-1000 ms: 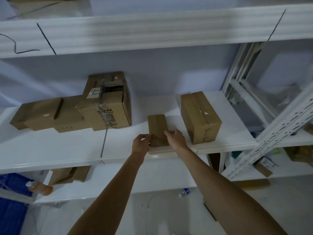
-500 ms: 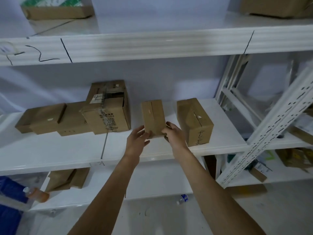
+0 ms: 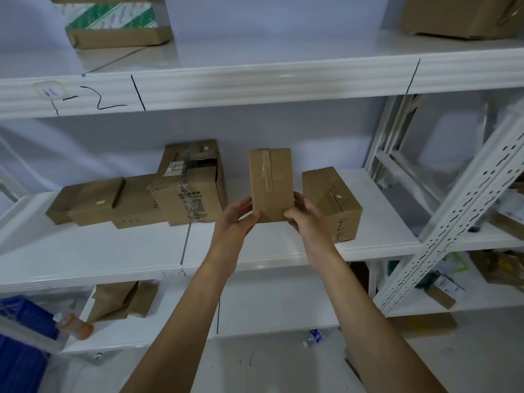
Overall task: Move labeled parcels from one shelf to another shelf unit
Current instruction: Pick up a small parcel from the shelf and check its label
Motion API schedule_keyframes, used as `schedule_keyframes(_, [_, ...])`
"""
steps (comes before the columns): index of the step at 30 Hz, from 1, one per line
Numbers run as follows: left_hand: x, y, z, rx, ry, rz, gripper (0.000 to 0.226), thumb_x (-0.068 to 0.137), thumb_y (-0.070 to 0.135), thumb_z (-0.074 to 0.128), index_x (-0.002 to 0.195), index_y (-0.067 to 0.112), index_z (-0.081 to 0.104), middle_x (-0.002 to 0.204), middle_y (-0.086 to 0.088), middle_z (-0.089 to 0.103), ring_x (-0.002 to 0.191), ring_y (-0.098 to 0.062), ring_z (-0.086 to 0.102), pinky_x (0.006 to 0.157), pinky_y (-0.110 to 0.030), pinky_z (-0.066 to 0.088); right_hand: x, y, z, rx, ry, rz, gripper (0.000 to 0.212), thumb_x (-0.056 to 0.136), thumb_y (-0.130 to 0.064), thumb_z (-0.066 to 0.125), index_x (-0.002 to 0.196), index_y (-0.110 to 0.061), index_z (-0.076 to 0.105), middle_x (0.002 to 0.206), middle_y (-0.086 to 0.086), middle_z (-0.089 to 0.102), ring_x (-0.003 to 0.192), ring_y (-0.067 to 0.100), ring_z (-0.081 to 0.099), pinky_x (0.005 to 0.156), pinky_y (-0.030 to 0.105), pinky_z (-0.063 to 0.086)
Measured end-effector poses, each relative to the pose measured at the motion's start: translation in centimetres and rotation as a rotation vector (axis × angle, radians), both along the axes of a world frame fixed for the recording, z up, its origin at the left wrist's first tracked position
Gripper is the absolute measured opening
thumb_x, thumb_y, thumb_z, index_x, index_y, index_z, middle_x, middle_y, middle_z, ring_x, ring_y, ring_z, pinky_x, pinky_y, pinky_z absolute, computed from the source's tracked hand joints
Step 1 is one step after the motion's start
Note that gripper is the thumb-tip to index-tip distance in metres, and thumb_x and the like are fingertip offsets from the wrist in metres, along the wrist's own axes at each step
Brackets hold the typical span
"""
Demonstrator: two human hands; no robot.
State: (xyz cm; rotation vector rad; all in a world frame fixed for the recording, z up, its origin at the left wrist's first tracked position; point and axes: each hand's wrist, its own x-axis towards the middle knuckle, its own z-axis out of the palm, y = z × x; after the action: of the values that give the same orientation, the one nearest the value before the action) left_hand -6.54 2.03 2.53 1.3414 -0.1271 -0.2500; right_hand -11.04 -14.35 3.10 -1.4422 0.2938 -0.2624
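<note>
A small taped cardboard parcel (image 3: 271, 182) is held up above the middle white shelf (image 3: 113, 259), tilted so its taped top faces me. My left hand (image 3: 236, 219) grips its lower left edge and my right hand (image 3: 304, 217) grips its lower right edge. Just to the right, a larger brown parcel (image 3: 330, 199) with handwriting on its end sits on the shelf. To the left stands a torn, taped box (image 3: 190, 185) with a white label, beside flatter brown boxes (image 3: 90, 201).
The upper shelf (image 3: 255, 80) carries black marker lines, a green-striped box (image 3: 113, 24) and a brown box (image 3: 459, 15). A perforated white upright (image 3: 459, 211) leans at the right. On the bottom shelf are folded cardboard (image 3: 122, 300) and a bottle (image 3: 73, 326).
Both hands have lifted the small parcel off the front of the middle shelf and raised it, tipping its far end up. The view has tilted upward, showing the upper shelf.
</note>
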Motion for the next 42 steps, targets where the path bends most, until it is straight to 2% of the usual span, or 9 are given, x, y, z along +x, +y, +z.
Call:
schedule_keyframes(3, [-0.2, -0.1, 0.1, -0.005, 0.011, 0.003, 0.033, 0.097, 0.005, 0.066, 0.129, 0.012, 0.068, 0.129, -0.005, 0.075, 0.123, -0.019, 0.069, 0.112, -0.035, 0.05, -0.1, -0.1, 0.2, 0.064, 0.016, 0.022, 0.037, 0.097, -0.009, 0.062, 0.131, -0.023, 0.059, 0.121, -0.002, 0.073, 0.113, 0.013, 0.067, 0.094, 0.024, 0.053])
schedule_keyframes(8, [-0.5, -0.1, 0.0, -0.012, 0.007, -0.014, 0.032, 0.097, 0.006, 0.067, 0.129, 0.006, 0.067, 0.128, -0.009, 0.074, 0.123, -0.022, 0.069, 0.114, -0.038, 0.049, -0.3, -0.5, -0.5, 0.128, 0.043, 0.035, 0.043, 0.097, -0.014, 0.065, 0.139, -0.017, 0.059, 0.12, -0.001, 0.075, 0.114, 0.016, 0.07, 0.106, 0.035, 0.052])
schedule_keyframes(19, [-0.7, -0.1, 0.6, -0.031, 0.064, -0.063, 0.032, 0.099, 0.01, 0.064, 0.131, 0.008, 0.066, 0.133, -0.013, 0.07, 0.127, -0.028, 0.065, 0.114, -0.04, 0.048, -0.5, -0.5, -0.2, 0.169, 0.069, 0.05, 0.044, 0.094, -0.027, 0.072, 0.134, -0.011, 0.06, 0.128, 0.007, 0.07, 0.113, 0.018, 0.07, 0.09, 0.026, 0.058])
schedule_keyframes(23, [-1.3, -0.2, 1.1, 0.037, 0.057, -0.066, 0.031, 0.098, 0.011, 0.065, 0.129, 0.013, 0.071, 0.129, -0.007, 0.073, 0.125, -0.023, 0.066, 0.115, -0.044, 0.047, -0.7, -0.1, 0.2, 0.04, 0.055, 0.007, 0.03, 0.094, -0.03, 0.072, 0.12, -0.019, 0.061, 0.118, -0.001, 0.069, 0.11, 0.015, 0.068, 0.094, 0.029, 0.058])
schedule_keyframes(30, [-2.0, -1.7, 2.8, 0.181, -0.064, -0.092, 0.025, 0.096, 0.024, 0.07, 0.121, 0.027, 0.073, 0.102, 0.013, 0.082, 0.091, 0.003, 0.075, 0.096, -0.033, 0.053, -1.3, 1.8, -0.5, -0.359, -0.059, -0.19, 0.062, 0.086, -0.041, 0.08, 0.132, -0.017, 0.046, 0.115, -0.01, 0.064, 0.099, 0.005, 0.065, 0.079, 0.021, 0.057])
schedule_keyframes(33, [-1.5, -2.4, 2.7, 0.215, -0.09, -0.072, 0.039, 0.089, 0.025, 0.079, 0.126, 0.021, 0.07, 0.113, 0.002, 0.08, 0.102, -0.011, 0.077, 0.091, -0.03, 0.059, -1.4, 3.0, -0.7, -0.516, -0.126, -0.257, 0.067, 0.082, -0.04, 0.084, 0.132, -0.016, 0.045, 0.109, -0.023, 0.054, 0.09, 0.002, 0.061, 0.075, 0.012, 0.051])
schedule_keyframes(36, [-1.0, -2.5, 2.5, 0.234, -0.072, -0.037, 0.055, 0.084, 0.026, 0.084, 0.134, 0.017, 0.063, 0.119, 0.0, 0.077, 0.104, -0.014, 0.075, 0.086, -0.023, 0.06, -1.4, 3.3, -1.2, -0.619, -0.157, -0.235, 0.069, 0.083, -0.04, 0.083, 0.135, -0.016, 0.045, 0.124, -0.009, 0.056, 0.1, 0.01, 0.062, 0.081, 0.018, 0.054])
schedule_keyframes(39, [-0.6, -1.8, 2.7, 0.179, -0.02, -0.063, 0.036, 0.087, 0.024, 0.082, 0.12, 0.022, 0.068, 0.104, 0.005, 0.081, 0.091, -0.008, 0.079, 0.078, -0.02, 0.062, -1.7, 2.7, -1.1, -0.49, -0.156, -0.098, 0.062, 0.085, -0.045, 0.077, 0.133, -0.022, 0.047, 0.127, -0.009, 0.059, 0.109, 0.009, 0.062, 0.09, 0.022, 0.054])
schedule_keyframes(42, [0.0, -0.8, 2.7, 0.106, 0.056, -0.144, 0.032, 0.091, 0.028, 0.077, 0.121, 0.02, 0.072, 0.11, 0.001, 0.082, 0.11, -0.016, 0.076, 0.096, -0.036, 0.061, -1.7, 1.8, -0.6, -0.232, -0.088, -0.023, 0.056, 0.084, -0.052, 0.06, 0.129, -0.021, 0.053, 0.124, -0.009, 0.062, 0.115, 0.005, 0.06, 0.095, 0.024, 0.051])
